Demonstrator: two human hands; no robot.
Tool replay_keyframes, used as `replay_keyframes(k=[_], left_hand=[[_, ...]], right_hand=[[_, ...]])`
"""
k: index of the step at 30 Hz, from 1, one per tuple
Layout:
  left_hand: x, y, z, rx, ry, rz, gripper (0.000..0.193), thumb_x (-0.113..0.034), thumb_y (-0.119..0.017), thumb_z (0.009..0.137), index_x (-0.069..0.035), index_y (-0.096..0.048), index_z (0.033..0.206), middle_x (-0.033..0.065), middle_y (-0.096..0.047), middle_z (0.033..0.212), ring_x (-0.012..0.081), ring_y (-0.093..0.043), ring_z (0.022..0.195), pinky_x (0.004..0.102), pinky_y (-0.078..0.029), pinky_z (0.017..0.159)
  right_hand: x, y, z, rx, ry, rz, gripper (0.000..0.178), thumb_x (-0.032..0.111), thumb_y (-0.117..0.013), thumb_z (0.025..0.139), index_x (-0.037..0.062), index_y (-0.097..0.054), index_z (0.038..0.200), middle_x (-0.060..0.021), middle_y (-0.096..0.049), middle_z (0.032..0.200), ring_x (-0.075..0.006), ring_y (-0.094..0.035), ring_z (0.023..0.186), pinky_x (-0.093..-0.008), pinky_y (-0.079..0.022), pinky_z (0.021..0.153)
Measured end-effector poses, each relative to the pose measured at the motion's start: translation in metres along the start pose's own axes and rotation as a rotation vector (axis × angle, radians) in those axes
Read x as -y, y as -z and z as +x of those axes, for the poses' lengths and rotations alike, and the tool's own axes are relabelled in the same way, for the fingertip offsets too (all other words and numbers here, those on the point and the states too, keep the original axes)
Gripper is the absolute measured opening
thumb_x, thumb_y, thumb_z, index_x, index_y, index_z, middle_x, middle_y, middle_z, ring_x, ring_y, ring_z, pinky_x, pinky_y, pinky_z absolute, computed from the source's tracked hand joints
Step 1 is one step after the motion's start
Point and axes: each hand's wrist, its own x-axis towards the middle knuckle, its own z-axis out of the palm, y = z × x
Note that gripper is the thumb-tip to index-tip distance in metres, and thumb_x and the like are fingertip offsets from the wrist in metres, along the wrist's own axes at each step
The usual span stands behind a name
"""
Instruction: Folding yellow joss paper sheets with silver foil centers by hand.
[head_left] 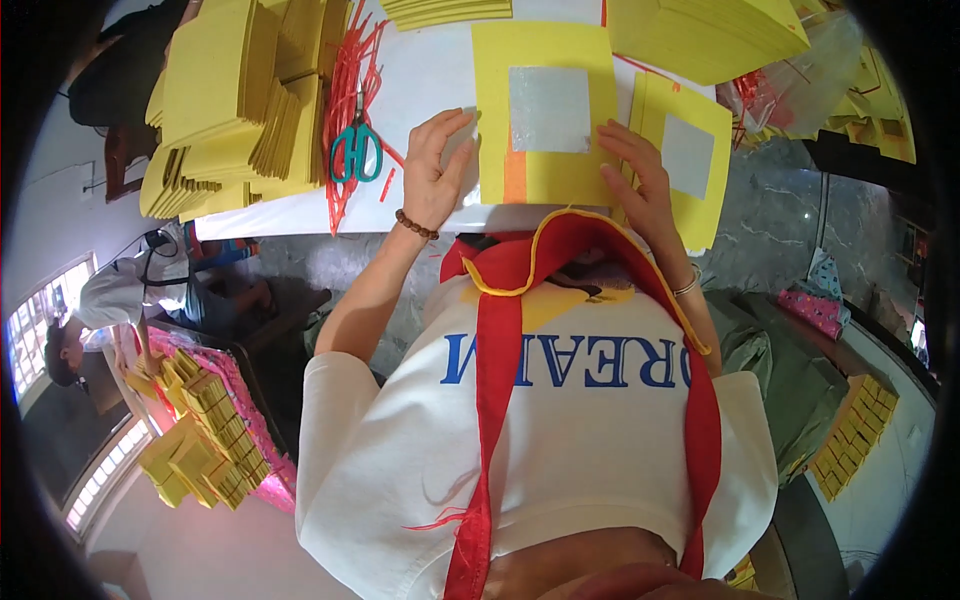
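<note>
A yellow paper piece (545,175) lies on the white table, with a silvery-grey square (550,110) and an orange strip (515,175) on it. It may be a stack; its thickness is hard to make out. At its left edge is my left hand (438,170), fingers loosely bent and apart from the thumb. My right hand (640,180) has its fingers stretched at the right edge, fingertips touching or nearly touching the paper. A second yellow piece with a grey square (688,155) lies under and beside my right hand.
Scissors with teal handles (356,152) lie by red plastic strips (350,70), left of my left hand. Tall stacks of yellow paper (215,85) stand far left, another yellow stack (710,35) at far right. A person (125,290) works at a pink-covered table with yellow bundles.
</note>
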Motion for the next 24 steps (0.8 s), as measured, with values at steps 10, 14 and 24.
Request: replay_keyframes(k=[10,14,24], left_hand=[[-0.017,0.012,-0.015,0.365,-0.557,0.452,0.031,-0.022,-0.069,0.072,-0.01,-0.062,0.1,0.0043,-0.057,0.099,0.0205,-0.052,0.093,0.0328,-0.039,0.076],[-0.012,0.013,-0.014,0.374,-0.554,0.43,0.027,-0.018,-0.065,0.077,-0.009,-0.062,0.101,0.0054,-0.058,0.097,0.0229,-0.055,0.089,0.0335,-0.041,0.075],[0.0,0.01,0.007,0.363,-0.393,0.119,0.013,-0.014,-0.062,0.083,-0.002,-0.063,0.088,0.0095,-0.061,0.081,0.0256,-0.057,0.073,0.0335,-0.048,0.065]], right_hand=[[-0.008,-0.015,-0.006,0.078,0.002,-0.054,0.02,0.01,-0.06,0.083,0.0065,-0.064,0.102,-0.0074,-0.06,0.115,-0.0274,-0.046,0.121,-0.0372,-0.035,0.1],[-0.008,-0.013,-0.004,0.075,-0.061,0.065,0.019,0.01,-0.058,0.084,0.0054,-0.063,0.103,-0.0077,-0.06,0.115,-0.0269,-0.045,0.122,-0.0372,-0.034,0.101],[-0.011,-0.006,-0.004,0.091,-0.163,0.288,0.022,0.014,-0.054,0.088,0.0052,-0.063,0.106,-0.0081,-0.06,0.116,-0.0269,-0.042,0.124,-0.0375,-0.032,0.103]])
